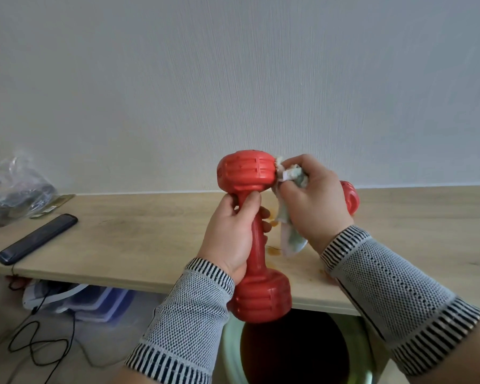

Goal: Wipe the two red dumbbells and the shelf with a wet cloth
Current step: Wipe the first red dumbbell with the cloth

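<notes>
We see the left hand (230,234) curled around the handle of an upright ribbed red plastic dumbbell (254,231) above the pale wooden shelf (139,234), while the right hand (313,200), fingers clamped on a crumpled pale cloth (288,214), presses it against the upper head.

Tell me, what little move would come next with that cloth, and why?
Probably rub the cloth further round the upper head of the held dumbbell. The right hand presses it only against that head's side, while the left hand grips the handle.

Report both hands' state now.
Left hand: closed around the red dumbbell handle.
Right hand: closed on the cloth, pressed against the dumbbell's upper head.
</notes>
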Action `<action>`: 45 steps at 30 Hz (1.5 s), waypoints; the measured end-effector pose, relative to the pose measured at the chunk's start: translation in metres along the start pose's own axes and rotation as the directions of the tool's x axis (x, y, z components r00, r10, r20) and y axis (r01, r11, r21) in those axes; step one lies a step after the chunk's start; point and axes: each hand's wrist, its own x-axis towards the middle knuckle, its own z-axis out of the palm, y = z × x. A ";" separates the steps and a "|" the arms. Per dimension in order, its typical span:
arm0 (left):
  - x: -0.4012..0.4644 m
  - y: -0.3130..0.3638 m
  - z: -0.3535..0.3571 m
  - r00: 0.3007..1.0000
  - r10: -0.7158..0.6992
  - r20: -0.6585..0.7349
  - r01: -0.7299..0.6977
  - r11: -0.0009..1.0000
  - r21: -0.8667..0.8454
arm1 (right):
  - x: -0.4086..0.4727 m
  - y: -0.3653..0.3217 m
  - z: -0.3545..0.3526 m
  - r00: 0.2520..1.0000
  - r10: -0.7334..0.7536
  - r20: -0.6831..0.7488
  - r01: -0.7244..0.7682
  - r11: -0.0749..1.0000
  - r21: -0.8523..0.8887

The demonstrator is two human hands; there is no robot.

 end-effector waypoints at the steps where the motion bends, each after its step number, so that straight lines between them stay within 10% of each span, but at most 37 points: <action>1: 0.001 0.000 0.000 1.000 -0.009 -0.002 0.009 1.000 -0.014 | -0.002 -0.002 0.001 0.998 -0.057 -0.014 0.056 0.998 -0.039; 5: 0.005 -0.003 0.000 0.999 -0.021 -0.044 0.020 1.000 -0.018 | -0.011 -0.012 0.004 0.944 -0.329 0.014 0.324 0.923 -0.208; 11: 0.003 -0.008 0.004 0.999 -0.031 -0.025 0.031 0.999 0.009 | 0.000 0.003 -0.003 1.000 -0.020 0.008 0.020 0.991 -0.130; 17: 0.006 -0.007 0.005 0.999 -0.024 -0.039 0.023 1.000 -0.018 | -0.007 -0.009 0.000 0.932 -0.360 0.028 0.354 0.895 -0.272; 22: 0.002 -0.005 0.008 1.000 -0.013 0.001 0.013 0.997 -0.074 | -0.004 0.005 -0.003 0.990 -0.135 -0.029 0.126 0.967 -0.220; 30: 0.007 -0.007 0.008 0.998 -0.053 -0.043 0.047 0.991 -0.122 | -0.016 -0.009 0.007 0.876 -0.481 0.019 0.455 0.815 -0.359; 36: 0.002 -0.008 0.009 0.997 -0.073 -0.005 0.071 0.986 -0.148 | -0.009 0.006 0.001 0.985 -0.161 -0.061 0.142 0.961 -0.237; 41: 0.006 -0.008 0.011 0.996 -0.091 -0.015 0.088 0.984 -0.155 | -0.012 -0.011 0.009 0.893 -0.451 -0.004 0.427 0.849 -0.312; 45: 0.006 -0.011 0.014 0.996 -0.087 -0.016 0.084 0.990 -0.117 | -0.004 -0.011 0.003 0.918 -0.394 -0.033 0.372 0.889 -0.269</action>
